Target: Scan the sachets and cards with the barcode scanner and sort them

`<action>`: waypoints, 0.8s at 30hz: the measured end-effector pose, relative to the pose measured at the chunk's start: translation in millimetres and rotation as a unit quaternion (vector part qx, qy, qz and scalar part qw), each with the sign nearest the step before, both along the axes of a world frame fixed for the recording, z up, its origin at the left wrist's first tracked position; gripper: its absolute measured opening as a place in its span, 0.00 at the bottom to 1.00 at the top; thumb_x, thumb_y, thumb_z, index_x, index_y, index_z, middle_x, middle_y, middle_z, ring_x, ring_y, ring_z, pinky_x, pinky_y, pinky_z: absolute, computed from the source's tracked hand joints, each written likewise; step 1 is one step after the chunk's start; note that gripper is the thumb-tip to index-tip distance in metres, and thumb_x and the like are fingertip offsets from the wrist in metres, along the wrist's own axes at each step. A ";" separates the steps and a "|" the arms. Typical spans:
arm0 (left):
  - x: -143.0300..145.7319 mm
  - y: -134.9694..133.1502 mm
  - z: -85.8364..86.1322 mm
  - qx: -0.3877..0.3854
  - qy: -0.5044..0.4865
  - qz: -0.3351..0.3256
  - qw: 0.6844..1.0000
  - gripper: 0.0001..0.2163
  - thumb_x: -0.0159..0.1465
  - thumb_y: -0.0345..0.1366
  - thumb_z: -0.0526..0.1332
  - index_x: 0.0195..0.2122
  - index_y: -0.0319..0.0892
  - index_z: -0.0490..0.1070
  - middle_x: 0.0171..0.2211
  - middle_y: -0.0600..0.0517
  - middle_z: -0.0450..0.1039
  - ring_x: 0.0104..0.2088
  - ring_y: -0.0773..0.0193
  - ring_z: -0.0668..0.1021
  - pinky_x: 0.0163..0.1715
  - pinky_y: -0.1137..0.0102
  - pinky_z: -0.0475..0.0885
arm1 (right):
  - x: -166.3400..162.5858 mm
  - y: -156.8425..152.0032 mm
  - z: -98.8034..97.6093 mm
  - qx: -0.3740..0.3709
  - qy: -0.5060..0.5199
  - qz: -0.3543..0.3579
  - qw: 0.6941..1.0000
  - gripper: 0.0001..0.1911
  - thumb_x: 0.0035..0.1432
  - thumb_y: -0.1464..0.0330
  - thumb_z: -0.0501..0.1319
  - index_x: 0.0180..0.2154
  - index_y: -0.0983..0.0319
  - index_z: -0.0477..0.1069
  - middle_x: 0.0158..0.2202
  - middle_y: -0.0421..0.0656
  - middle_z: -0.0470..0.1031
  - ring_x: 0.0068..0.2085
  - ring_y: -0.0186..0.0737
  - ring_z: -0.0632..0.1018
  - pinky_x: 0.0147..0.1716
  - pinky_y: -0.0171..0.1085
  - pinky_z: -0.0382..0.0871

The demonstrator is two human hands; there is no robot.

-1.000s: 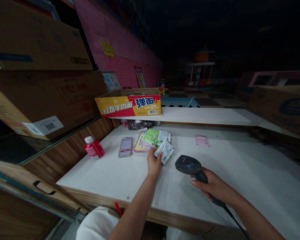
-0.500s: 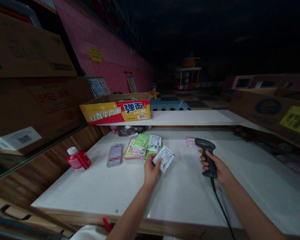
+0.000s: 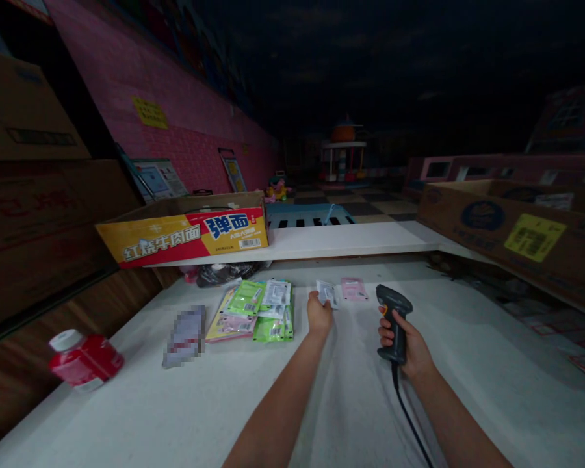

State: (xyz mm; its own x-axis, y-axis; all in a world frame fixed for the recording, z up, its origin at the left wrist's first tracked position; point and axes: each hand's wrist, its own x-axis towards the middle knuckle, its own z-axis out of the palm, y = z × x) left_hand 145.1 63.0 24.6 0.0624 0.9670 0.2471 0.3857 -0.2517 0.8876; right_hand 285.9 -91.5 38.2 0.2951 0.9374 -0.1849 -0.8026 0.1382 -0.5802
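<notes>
Between the fingers of my left hand [image 3: 319,315] is a small white printed packet [image 3: 327,294], just left of a pink packet [image 3: 354,289] lying flat on the white counter [image 3: 185,416]. My right hand [image 3: 412,348] is wrapped round the handle of a black barcode scanner [image 3: 394,318], its head pointing up and left and its cord trailing down. To the left of my left hand lies a loose pile of packets, with a green packet [image 3: 246,298] and another white packet [image 3: 277,292] on top and a green one [image 3: 272,328] at its near side.
A red bottle with a white cap [image 3: 88,361] and a blurred-out flat item [image 3: 185,335] are on the left. A red and yellow carton [image 3: 195,229] stands on the raised ledge [image 3: 341,239]; a brown carton [image 3: 497,224] stands at right.
My left hand has carried the white packet away from the pile, forward and right, to beside the pink packet. The scanner stays in my right hand. The view has shifted.
</notes>
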 end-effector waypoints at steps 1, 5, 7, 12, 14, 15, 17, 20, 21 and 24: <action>-1.3 -2.6 1.5 0.003 0.042 0.006 0.999 0.14 0.55 0.24 0.60 0.44 0.35 0.67 0.40 0.40 0.72 0.43 0.52 0.77 0.46 0.58 0.69 | 0.2 0.9 -0.2 -0.001 0.000 -0.002 1.000 0.19 0.47 0.64 0.70 0.40 0.61 0.69 0.23 0.33 0.64 0.19 0.26 0.64 0.15 0.23 0.60; -15.7 -20.9 4.1 0.093 0.234 -0.021 0.967 0.17 0.59 0.29 0.59 0.50 0.39 0.69 0.53 0.38 0.65 0.56 0.48 0.68 0.55 0.56 0.62 | 0.5 5.8 -1.9 -0.007 0.013 -0.001 1.000 0.19 0.47 0.64 0.70 0.40 0.62 0.69 0.23 0.33 0.64 0.19 0.26 0.64 0.15 0.24 0.60; -20.6 -26.1 3.7 0.143 0.316 -0.107 0.932 0.18 0.62 0.33 0.57 0.54 0.44 0.68 0.57 0.42 0.64 0.59 0.50 0.65 0.58 0.57 0.60 | 0.4 7.9 -2.8 -0.011 0.018 0.005 1.000 0.18 0.48 0.65 0.70 0.40 0.62 0.69 0.23 0.33 0.64 0.19 0.26 0.63 0.14 0.25 0.60; -12.6 -16.9 0.6 0.139 0.392 -0.223 0.882 0.21 0.67 0.42 0.52 0.58 0.39 0.66 0.64 0.40 0.58 0.65 0.48 0.59 0.64 0.54 0.52 | 1.8 9.4 -5.3 -0.014 0.005 0.004 1.000 0.18 0.48 0.65 0.69 0.39 0.63 0.69 0.23 0.34 0.63 0.19 0.27 0.64 0.14 0.26 0.60; -5.1 -10.8 0.1 0.135 0.397 -0.222 0.881 0.23 0.67 0.43 0.51 0.60 0.37 0.64 0.64 0.38 0.56 0.66 0.48 0.58 0.64 0.54 0.51 | 2.8 9.3 -6.3 -0.011 0.013 0.006 1.000 0.17 0.48 0.65 0.69 0.39 0.62 0.69 0.23 0.34 0.63 0.19 0.27 0.64 0.14 0.25 0.60; -1.5 -8.5 0.1 0.136 0.397 -0.220 0.881 0.24 0.67 0.44 0.50 0.60 0.37 0.63 0.64 0.38 0.56 0.66 0.48 0.58 0.64 0.54 0.50 | 3.3 9.3 -6.6 -0.009 0.019 0.007 1.000 0.17 0.49 0.65 0.69 0.40 0.62 0.68 0.23 0.34 0.63 0.19 0.26 0.64 0.15 0.25 0.60; 4.8 -6.0 0.1 0.138 0.395 -0.218 0.882 0.24 0.67 0.45 0.51 0.60 0.37 0.63 0.64 0.38 0.56 0.65 0.48 0.58 0.64 0.55 0.51 | 3.9 9.8 -7.0 -0.006 0.029 0.007 1.000 0.18 0.49 0.65 0.69 0.40 0.62 0.68 0.23 0.34 0.63 0.19 0.25 0.64 0.15 0.24 0.60; 12.1 -6.3 -1.6 0.144 0.388 -0.218 0.884 0.25 0.67 0.46 0.51 0.60 0.39 0.64 0.64 0.38 0.56 0.65 0.47 0.59 0.64 0.55 0.52 | 4.4 10.9 -6.8 -0.008 0.018 0.007 1.000 0.18 0.49 0.64 0.69 0.39 0.61 0.67 0.23 0.33 0.63 0.19 0.26 0.64 0.15 0.24 0.60; 14.4 -7.1 -2.8 0.146 0.386 -0.216 0.885 0.25 0.67 0.47 0.51 0.60 0.39 0.64 0.64 0.38 0.56 0.64 0.47 0.59 0.64 0.55 0.53 | 4.5 11.2 -6.6 -0.010 0.012 0.007 1.000 0.17 0.49 0.64 0.69 0.39 0.61 0.67 0.23 0.33 0.62 0.19 0.26 0.64 0.15 0.24 0.60; 21.5 -10.7 -7.9 0.147 0.377 -0.201 0.892 0.24 0.66 0.48 0.52 0.59 0.41 0.65 0.63 0.39 0.57 0.64 0.46 0.60 0.63 0.55 0.53 | 4.5 11.5 -5.7 -0.015 0.009 0.001 1.000 0.16 0.49 0.64 0.68 0.39 0.61 0.68 0.23 0.34 0.62 0.19 0.28 0.64 0.14 0.26 0.61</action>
State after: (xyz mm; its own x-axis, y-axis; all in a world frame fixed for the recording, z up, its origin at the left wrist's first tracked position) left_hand 166.6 52.3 16.7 0.6447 0.7298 0.2275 0.6720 -0.6830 0.2862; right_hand 290.4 -80.0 32.4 0.2896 0.9319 -0.2184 -0.8135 0.1194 -0.5691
